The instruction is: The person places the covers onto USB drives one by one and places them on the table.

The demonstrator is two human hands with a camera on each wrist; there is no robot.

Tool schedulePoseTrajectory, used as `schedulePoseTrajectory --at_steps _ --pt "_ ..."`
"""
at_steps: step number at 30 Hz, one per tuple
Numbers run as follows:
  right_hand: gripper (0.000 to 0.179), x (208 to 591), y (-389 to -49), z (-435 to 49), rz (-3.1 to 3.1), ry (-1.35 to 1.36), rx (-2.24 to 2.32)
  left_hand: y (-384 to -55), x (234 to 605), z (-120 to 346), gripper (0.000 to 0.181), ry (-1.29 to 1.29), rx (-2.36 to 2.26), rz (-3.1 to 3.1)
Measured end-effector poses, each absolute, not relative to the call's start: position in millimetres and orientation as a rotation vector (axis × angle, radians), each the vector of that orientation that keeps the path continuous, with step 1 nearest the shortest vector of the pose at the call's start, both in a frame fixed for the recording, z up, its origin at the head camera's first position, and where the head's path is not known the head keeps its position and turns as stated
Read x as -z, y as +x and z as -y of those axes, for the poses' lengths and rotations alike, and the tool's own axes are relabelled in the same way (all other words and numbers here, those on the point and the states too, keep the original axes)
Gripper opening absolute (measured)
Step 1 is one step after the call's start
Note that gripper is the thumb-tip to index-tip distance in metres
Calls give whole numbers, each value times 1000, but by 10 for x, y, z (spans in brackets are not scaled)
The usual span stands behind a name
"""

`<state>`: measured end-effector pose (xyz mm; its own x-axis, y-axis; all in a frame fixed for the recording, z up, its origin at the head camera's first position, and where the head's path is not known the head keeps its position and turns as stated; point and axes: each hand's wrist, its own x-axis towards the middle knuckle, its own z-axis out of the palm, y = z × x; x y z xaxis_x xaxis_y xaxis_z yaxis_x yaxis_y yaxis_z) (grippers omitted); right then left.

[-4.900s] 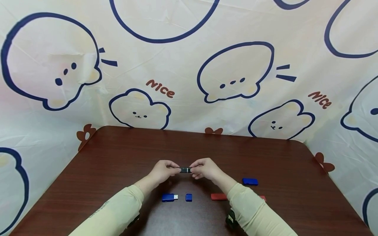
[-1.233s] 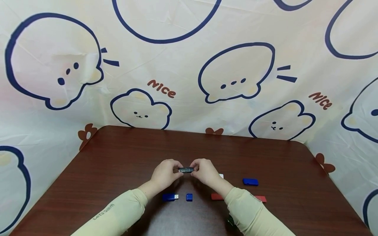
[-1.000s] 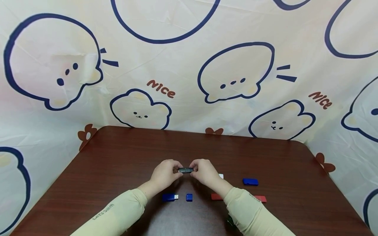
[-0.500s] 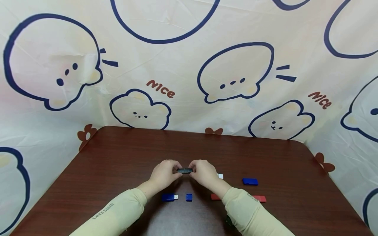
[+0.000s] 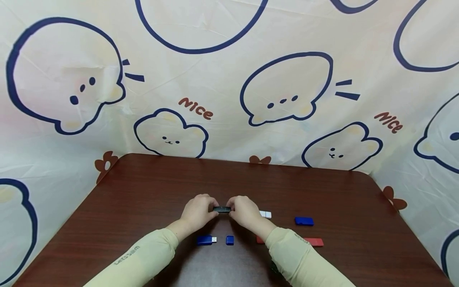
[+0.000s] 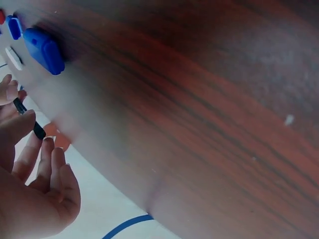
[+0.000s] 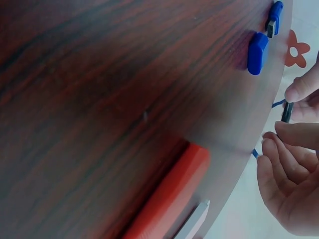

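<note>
Between both hands, above the middle of the table, is a small black USB stick (image 5: 222,209). My left hand (image 5: 198,211) pinches its left end between thumb and fingers, also visible in the left wrist view. The right hand (image 5: 245,211) pinches the other end, its remaining fingers loosely curled in the right wrist view. No metal plug shows on the stick, though fingertips cover both ends. Nearer the person lie a blue USB stick (image 5: 204,240) with its metal plug bare and, apart to its right, a blue cap (image 5: 230,240).
A white stick (image 5: 265,214) lies partly behind the right wrist. Farther right is another blue stick (image 5: 304,221). The right forearm crosses over a red stick (image 5: 314,242). All lie on the brown table (image 5: 161,179), with a printed cloth (image 5: 222,79) hanging behind it.
Earlier a silver band showed on the black stick; now it looks black throughout. Both hands have shifted slightly left and toward the person, and the white stick has come into view.
</note>
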<state>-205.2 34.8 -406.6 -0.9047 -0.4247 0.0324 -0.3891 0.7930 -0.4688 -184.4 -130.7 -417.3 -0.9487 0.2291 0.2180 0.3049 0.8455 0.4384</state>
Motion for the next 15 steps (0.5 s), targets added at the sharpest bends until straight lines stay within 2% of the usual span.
schedulePoseTrajectory --at_steps 15 --pt "24 4098 -2031 -329 -2836 -755 621 -1878 4254 1344 11 -390 654 2906"
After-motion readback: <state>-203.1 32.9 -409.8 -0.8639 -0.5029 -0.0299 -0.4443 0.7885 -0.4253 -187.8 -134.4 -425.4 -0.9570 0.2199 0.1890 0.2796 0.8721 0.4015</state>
